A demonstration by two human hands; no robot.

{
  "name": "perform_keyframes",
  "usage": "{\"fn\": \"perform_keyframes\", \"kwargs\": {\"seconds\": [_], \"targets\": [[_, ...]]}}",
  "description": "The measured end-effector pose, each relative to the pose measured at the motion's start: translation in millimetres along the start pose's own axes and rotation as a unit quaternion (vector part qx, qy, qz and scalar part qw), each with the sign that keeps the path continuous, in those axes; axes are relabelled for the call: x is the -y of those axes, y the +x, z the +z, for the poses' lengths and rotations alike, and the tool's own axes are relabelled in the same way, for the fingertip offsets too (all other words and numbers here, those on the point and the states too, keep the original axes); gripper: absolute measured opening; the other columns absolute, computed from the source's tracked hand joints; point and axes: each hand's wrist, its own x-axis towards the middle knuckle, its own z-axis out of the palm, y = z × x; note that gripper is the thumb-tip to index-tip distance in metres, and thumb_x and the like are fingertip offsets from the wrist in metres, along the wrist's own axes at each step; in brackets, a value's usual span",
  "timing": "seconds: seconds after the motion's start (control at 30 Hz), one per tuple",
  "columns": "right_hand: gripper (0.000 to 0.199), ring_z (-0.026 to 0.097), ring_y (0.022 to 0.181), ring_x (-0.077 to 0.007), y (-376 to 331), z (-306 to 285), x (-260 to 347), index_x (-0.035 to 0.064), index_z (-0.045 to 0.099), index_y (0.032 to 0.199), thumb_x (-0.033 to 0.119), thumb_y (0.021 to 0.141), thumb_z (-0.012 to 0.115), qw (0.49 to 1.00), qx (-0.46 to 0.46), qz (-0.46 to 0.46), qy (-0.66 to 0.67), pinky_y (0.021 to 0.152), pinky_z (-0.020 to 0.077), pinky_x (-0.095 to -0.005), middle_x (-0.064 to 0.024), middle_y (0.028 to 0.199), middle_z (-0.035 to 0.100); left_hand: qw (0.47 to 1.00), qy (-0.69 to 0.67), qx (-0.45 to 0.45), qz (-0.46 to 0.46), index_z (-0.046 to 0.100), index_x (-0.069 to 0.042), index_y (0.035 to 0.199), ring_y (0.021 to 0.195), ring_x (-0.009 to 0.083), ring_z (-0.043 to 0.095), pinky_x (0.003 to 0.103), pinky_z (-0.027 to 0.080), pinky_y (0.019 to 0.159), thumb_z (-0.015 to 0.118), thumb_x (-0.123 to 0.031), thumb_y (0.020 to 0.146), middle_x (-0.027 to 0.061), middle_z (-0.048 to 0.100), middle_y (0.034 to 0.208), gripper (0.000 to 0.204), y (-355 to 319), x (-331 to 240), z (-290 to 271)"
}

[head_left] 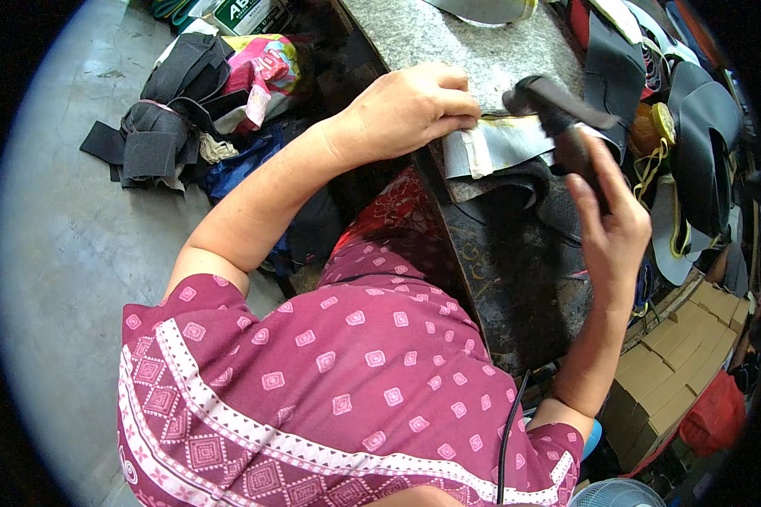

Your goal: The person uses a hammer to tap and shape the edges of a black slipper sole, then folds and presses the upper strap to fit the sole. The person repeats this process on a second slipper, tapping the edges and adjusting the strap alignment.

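A thin, floppy grey and yellow sheet piece lies at the near edge of the grey desk. The left hand presses it flat with curled fingers; best pinned near the edge. The right hand grips a black hammer.

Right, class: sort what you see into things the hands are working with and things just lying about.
In use:
left hand pressing the grey-and-yellow piece
right hand holding the black tool
grey stone slab

Lying about:
black strap pile on the floor
cardboard boxes
black cut pieces
fan
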Motion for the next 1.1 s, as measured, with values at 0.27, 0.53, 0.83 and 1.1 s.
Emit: {"fn": "perform_keyframes", "kwargs": {"seconds": [0.27,0.53,0.83,1.1], "targets": [[0.050,0.073,0.092,-0.0290,-2,14,4,0.0250,0.061,0.138,0.024,0.089,0.074,0.995,0.044,-0.001,-0.086,0.078,0.0574,-0.0369,-0.0107,0.108,0.073,1.000,-0.015,-0.010,-0.006,0.068,-0.005,0.101,0.085,0.0290,0.063,0.037,0.052,0.076,0.070,-0.014,0.090,0.0106,0.061,0.089,0.014,-2,-1,0],[0.044,0.075,0.096,-0.0251,3,3,-3,0.0222,0.064,0.137,0.024,0.093,0.071,0.996,-0.088,0.003,0.011,0.083,0.0561,-0.0316,-0.0126,0.119,0.072,0.994,-0.053,-0.060,-0.071,0.062,-0.004,0.090,0.086,0.0311,0.062,0.039,0.051,0.077,0.073,-0.015,0.087,0.0109,0.059,0.088,0.015,-3,-8,3],[0.045,0.073,0.088,-0.0289,1,1,-6,0.0303,0.061,0.137,0.032,0.093,0.070,0.987,0.013,0.046,-0.155,0.074,0.0569,-0.0384,-0.0105,0.106,0.074,0.996,-0.047,-0.044,-0.056,0.062,-0.002,0.089,0.078,0.0230,0.059,0.032,0.049,0.070,0.074,-0.011,0.088,0.0090,0.055,0.086,0.015,-1,-7,-1],[0.044,0.073,0.090,-0.0303,-2,19,10,0.0242,0.063,0.136,0.030,0.093,0.071,0.991,0.027,-0.017,-0.127,0.074,0.0569,-0.0371,-0.0120,0.110,0.073,0.994,-0.071,-0.031,-0.082,0.063,-0.001,0.090,0.075,0.0173,0.058,0.030,0.048,0.067,0.074,-0.012,0.088,0.0074,0.055,0.083,0.016,1,-8,-1]]}}
